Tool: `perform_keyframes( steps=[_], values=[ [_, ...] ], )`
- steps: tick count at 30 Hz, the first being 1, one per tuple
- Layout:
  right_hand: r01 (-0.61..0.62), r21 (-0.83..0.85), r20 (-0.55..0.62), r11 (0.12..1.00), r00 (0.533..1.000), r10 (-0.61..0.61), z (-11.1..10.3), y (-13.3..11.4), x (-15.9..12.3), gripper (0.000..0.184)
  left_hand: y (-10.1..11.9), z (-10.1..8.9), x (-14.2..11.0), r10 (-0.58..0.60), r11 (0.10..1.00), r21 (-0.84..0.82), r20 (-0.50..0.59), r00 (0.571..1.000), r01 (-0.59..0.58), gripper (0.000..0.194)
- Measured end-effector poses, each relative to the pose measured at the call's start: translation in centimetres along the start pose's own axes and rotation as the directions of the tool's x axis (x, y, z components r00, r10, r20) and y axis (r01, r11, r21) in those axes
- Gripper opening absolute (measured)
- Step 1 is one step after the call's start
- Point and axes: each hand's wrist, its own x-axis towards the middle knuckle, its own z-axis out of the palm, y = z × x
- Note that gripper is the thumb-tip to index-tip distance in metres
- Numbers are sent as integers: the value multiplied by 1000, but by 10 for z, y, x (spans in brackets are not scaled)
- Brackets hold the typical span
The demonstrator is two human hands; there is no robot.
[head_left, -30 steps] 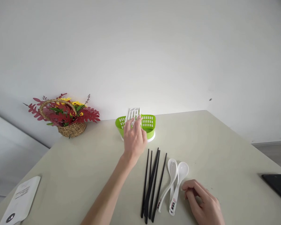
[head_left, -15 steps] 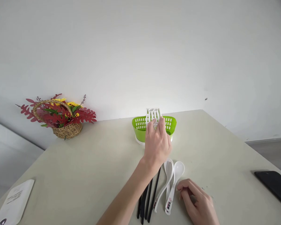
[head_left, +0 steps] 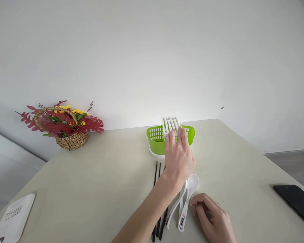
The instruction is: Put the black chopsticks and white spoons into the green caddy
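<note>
My left hand (head_left: 179,157) reaches across the table and is closed on the near edge of a white slotted divider (head_left: 170,125). That divider sits across the middle of a green plastic cutlery basket (head_left: 157,146), which has a perforated back and a white base. Partly beneath my left forearm lie several black chopsticks (head_left: 159,224), side by side. White spoons (head_left: 193,183) with marked handles rest next to them, some hidden by the hand. Beside the spoon handles, my right hand (head_left: 214,217) rests on the table with its fingers curled and nothing visible in them.
A wicker basket (head_left: 72,141) of red and yellow artificial flowers stands at the back left by the wall. A white flat object (head_left: 14,216) with printed lines lies at the left edge. At the right edge lies a black phone (head_left: 295,199).
My left hand has moved slightly right, and the green basket with its white divider has shifted right too. More of the chopsticks' far ends shows. My right hand stays put.
</note>
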Motion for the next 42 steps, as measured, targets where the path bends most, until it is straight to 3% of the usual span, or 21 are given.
perform_keyframes(
  steps=[5, 7, 9, 12, 15, 18, 25, 42],
  values=[
    [-3, 22, 6, 1000, 1000, 3, 0, -1, 0, 29, -18, -10, -20, 36, 989, -138, -142, 989, -56, 54],
    [-10, 26, -4, 1000, 1000, 10, 0, -2, 1, 29, -34, -11, -33, 8, 980, -190, -221, 975, -51, 47],
    [-16, 20, -8, 1000, 1000, 16, -1, -2, 1, 27, -53, -11, -48, -56, 971, -240, -220, 974, 2, 36],
    [-28, 12, 15, 1000, 1000, 28, -2, -2, 2, 25, -85, -10, -72, -190, 945, -277, -25, 981, 176, 18],
    [-34, 8, 21, 999, 999, 34, -1, -1, 2, 25, -112, -11, -95, -322, 906, -220, 196, 926, 362, 12],
    [-37, 1, -15, 999, 999, 37, 1, -1, 2, 27, -126, -13, -115, -344, 906, -134, 323, 882, 402, 17],
    [-57, 10, -21, 998, 998, 57, 3, -2, 4, 28, -127, -20, -135, -216, 953, -92, 455, 864, 287, 33],
    [-128, -22, -46, 992, 991, 127, 7, 2, 3, 32, -124, -27, -138, -199, 960, -93, 443, 874, 266, 27]
  ],
)
